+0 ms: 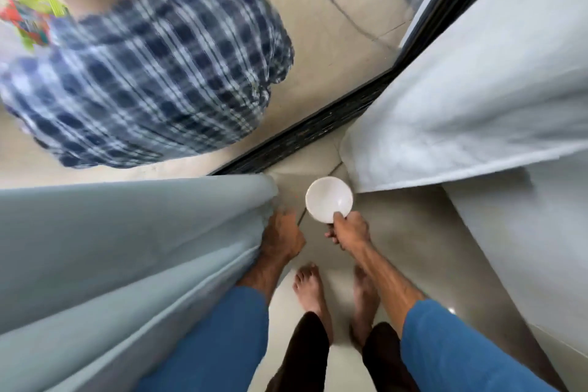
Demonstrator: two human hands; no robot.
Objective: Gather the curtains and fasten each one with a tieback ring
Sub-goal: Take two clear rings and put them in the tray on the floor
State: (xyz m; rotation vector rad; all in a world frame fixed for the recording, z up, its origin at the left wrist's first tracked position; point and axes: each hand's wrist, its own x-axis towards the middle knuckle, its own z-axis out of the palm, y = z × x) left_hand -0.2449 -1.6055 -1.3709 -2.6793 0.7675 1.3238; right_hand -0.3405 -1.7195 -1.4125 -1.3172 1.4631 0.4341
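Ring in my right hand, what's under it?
Pale floor tiles, with a seam passing beneath the ring. The patch straight below is covered. The right hand pinches its near rim.

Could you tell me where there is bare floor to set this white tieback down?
Bare tiles lie between the right hand, holding the white tieback, and the right curtain, up to the door track. Left is crowded: the left hand touches the left curtain.
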